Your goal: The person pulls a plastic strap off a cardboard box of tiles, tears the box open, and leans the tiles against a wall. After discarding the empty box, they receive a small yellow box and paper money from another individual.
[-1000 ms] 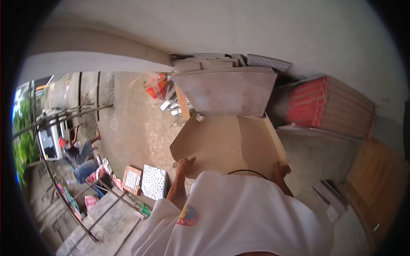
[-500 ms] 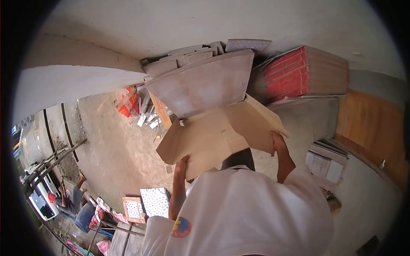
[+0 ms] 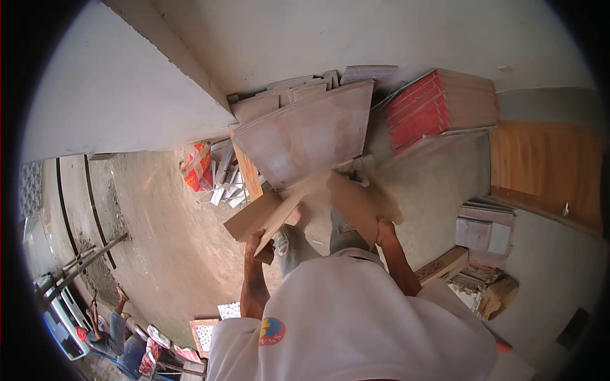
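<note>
A white shirt [image 3: 356, 317] with a round logo [image 3: 272, 331] fills the bottom centre of the frame. From it the person's two forearms reach up towards the middle. The left hand [image 3: 258, 246], left of centre, has its fingers closed on the near left end of a sheet of brown cardboard [image 3: 357, 204]. The right hand [image 3: 386, 233], right of centre, grips the sheet's right-hand part near its lower edge; its fingertips are partly hidden. The cardboard is at the middle of the frame, creased so that its two sides slope apart, and its far part is blurred. Between the hands, below the sheet, show jeans [image 3: 295, 249] and part of a bare foot [image 3: 298, 214] on the concrete floor [image 3: 152, 222].

Right of the right forearm lies a long carton [image 3: 443, 264], with a small stack of panels [image 3: 483, 230] above it in the frame. Just beyond the cardboard, at upper centre, a large grey slab [image 3: 305, 134] leans, with smaller pieces [image 3: 257, 108] behind it. To its left are white scraps [image 3: 230, 185] and a red bag [image 3: 198, 167]; to its right, a stack with red sides [image 3: 413, 115]. A wooden panel [image 3: 546, 171] stands at the right edge. Farther off, at lower left, another person [image 3: 114, 331] sits near a white vehicle [image 3: 62, 333].
</note>
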### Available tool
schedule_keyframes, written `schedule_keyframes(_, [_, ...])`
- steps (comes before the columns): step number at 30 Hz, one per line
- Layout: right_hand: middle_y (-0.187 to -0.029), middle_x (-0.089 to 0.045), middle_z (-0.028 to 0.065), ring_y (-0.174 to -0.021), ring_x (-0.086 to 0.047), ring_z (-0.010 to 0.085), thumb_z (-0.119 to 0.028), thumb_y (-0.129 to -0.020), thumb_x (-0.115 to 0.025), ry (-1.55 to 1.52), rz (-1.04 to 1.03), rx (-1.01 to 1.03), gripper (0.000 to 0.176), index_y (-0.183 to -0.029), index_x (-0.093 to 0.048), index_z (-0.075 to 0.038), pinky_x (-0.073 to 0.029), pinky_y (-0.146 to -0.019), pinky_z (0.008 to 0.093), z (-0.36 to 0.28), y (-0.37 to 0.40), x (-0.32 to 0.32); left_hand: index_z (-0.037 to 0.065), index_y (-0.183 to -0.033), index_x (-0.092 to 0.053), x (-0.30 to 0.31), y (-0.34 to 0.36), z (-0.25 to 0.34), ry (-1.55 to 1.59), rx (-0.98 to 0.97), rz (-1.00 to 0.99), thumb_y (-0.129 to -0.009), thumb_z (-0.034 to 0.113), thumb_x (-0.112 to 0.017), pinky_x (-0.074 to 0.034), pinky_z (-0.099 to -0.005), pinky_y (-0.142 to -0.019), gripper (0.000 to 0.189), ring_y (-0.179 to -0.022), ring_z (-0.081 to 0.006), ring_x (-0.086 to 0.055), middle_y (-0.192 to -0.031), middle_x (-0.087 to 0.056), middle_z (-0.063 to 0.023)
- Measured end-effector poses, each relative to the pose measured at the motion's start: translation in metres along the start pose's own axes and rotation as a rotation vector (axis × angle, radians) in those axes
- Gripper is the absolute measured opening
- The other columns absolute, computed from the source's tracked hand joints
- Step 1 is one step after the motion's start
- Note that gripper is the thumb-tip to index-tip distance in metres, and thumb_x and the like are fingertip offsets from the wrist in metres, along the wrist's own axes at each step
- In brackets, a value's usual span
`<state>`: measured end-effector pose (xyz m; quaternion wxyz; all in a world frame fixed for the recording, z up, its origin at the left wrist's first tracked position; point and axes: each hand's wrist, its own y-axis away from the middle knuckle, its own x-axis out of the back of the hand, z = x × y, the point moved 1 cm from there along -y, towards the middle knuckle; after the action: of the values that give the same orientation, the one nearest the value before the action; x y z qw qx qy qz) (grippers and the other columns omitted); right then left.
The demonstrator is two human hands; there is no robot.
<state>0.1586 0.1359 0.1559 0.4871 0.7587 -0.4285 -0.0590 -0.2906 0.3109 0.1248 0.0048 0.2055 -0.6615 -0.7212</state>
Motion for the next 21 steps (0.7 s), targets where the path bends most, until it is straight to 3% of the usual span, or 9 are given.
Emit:
schedule_keyframes(4, [-0.111, -0.062, 0.0179, -0.092, -0.065, 0.0283, -0.023, -0.091, -0.059, 0.029, 0.09, 0.048, 0.045, -0.124, -0.051, 0.007, -0.055, -0.078, 0.04, -0.024, 0.073, -0.01, 0.003, -0.094, -0.057, 0.061, 0.029, -0.008, -0.104, 0.035, -0.022, -0.094, 0.029, -0.049, -0.044, -0.0319, -0.043, 0.027, -0.048, -0.0204, -0.054, -0.066, -0.057, -0.0093])
schedule_keyframes(7, [-0.111, -0.061, 0.0194, -0.089, -0.065, 0.027, -0.025, -0.089, -0.062, 0.259, 0.038, 0.108, 0.049, -0.122, -0.052, 0.01, -0.055, -0.076, 0.0393, -0.045, 0.127, 0.022, -0.001, -0.104, -0.061, 0.069, 0.087, 0.0, -0.251, 0.025, 0.007, -0.093, 0.028, -0.052, -0.051, -0.0345, -0.063, 0.033, -0.07, -0.0228, -0.063, -0.084, -0.066, -0.0133])
schedule_keyframes(9, [-0.109, -0.062, 0.0192, -0.086, -0.065, 0.0257, -0.026, -0.088, -0.063, 0.431, 0.019, 0.181, 0.049, -0.12, -0.053, 0.01, -0.055, -0.073, 0.0382, -0.043, 0.139, 0.05, -0.003, -0.107, -0.062, 0.106, 0.073, -0.012, -0.37, 0.08, -0.002, -0.093, 0.027, -0.052, -0.05, -0.0355, -0.073, 0.034, -0.077, -0.0234, -0.063, -0.09, -0.067, -0.0137])
schedule_keyframes(13, [-0.097, -0.066, 0.0165, -0.08, -0.066, 0.0248, -0.029, -0.086, -0.064, 0.474, -0.029, 0.395, 0.047, -0.112, -0.058, 0.01, -0.055, -0.068, 0.0367, -0.016, 0.143, 0.097, -0.002, -0.105, -0.064, 0.106, 0.086, -0.017, -0.407, -0.037, 0.017, -0.091, 0.029, -0.055, -0.049, -0.0331, -0.076, 0.035, -0.083, -0.0241, -0.063, -0.094, -0.067, -0.0127])
schedule_keyframes(15, [-0.091, -0.067, 0.0162, -0.079, -0.066, 0.0253, -0.031, -0.085, -0.065, 0.342, -0.039, 0.326, 0.047, -0.108, -0.061, 0.01, -0.054, -0.068, 0.037, -0.001, 0.149, 0.112, -0.001, -0.101, -0.065, 0.079, 0.122, -0.008, -0.462, -0.08, 0.047, -0.089, 0.029, -0.057, -0.047, -0.0331, -0.079, 0.033, -0.084, -0.0218, -0.061, -0.094, -0.066, -0.012])
schedule_keyframes(17, [-0.087, -0.068, 0.017, -0.079, -0.066, 0.0257, -0.033, -0.084, -0.066, 0.176, -0.025, 0.06, 0.048, -0.105, -0.062, 0.011, -0.054, -0.069, 0.0375, -0.009, 0.164, 0.112, -0.004, -0.102, -0.066, 0.096, 0.116, -0.011, -0.664, -0.322, 0.04, -0.089, 0.031, -0.057, -0.046, -0.0338, -0.083, 0.038, -0.086, -0.0207, -0.059, -0.098, -0.065, -0.0118])
schedule_keyframes(19, [-0.089, -0.068, 0.0185, -0.08, -0.067, 0.0259, -0.033, -0.081, -0.066, 0.277, 0.036, 0.114, 0.048, -0.104, -0.064, 0.01, -0.054, -0.071, 0.0376, 0.017, 0.171, 0.129, -0.007, -0.105, -0.065, 0.087, 0.13, -0.027, -0.827, -0.554, -0.018, -0.089, 0.031, -0.057, -0.045, -0.0343, -0.085, 0.042, -0.09, -0.0211, -0.058, -0.102, -0.064, -0.0122])
schedule_keyframes(21, [-0.091, -0.069, 0.019, -0.082, -0.067, 0.0256, -0.032, -0.079, -0.066, 0.239, 0.068, 0.141, 0.048, -0.104, -0.065, 0.008, -0.054, -0.073, 0.0373, 0.047, 0.185, 0.155, -0.008, -0.108, -0.063, 0.016, 0.203, -0.059, -1.128, -0.685, 0.138, -0.089, 0.03, -0.057, -0.045, -0.0347, -0.085, 0.043, -0.094, -0.0231, -0.057, -0.106, -0.063, -0.0138])
